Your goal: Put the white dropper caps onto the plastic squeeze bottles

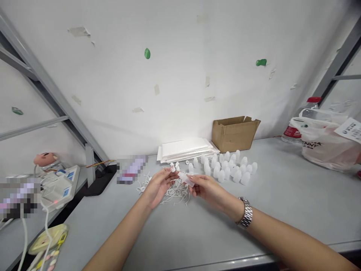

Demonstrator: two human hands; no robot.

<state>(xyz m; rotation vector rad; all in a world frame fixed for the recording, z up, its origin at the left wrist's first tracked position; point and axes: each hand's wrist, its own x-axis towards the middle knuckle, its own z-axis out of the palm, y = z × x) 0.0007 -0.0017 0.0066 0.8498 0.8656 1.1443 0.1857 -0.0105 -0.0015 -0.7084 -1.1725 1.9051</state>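
Note:
Between finger and thumb, my right hand grips a translucent white plastic tube, tilted toward my other hand. My left hand pinches a small white plastic piece, close to the tube's end; whether the two touch I cannot tell. Beneath both hands lies a tangle of thin white cords on the grey table. Right behind my fingers stands a small white cone-shaped piece. Several frosted white dome-shaped caps stand in a cluster to the right of my right hand.
White padded envelopes are stacked by the wall, beside an open cardboard box. A plastic bag and a bottle stand at the right. At the left are a phone, a power strip and cables.

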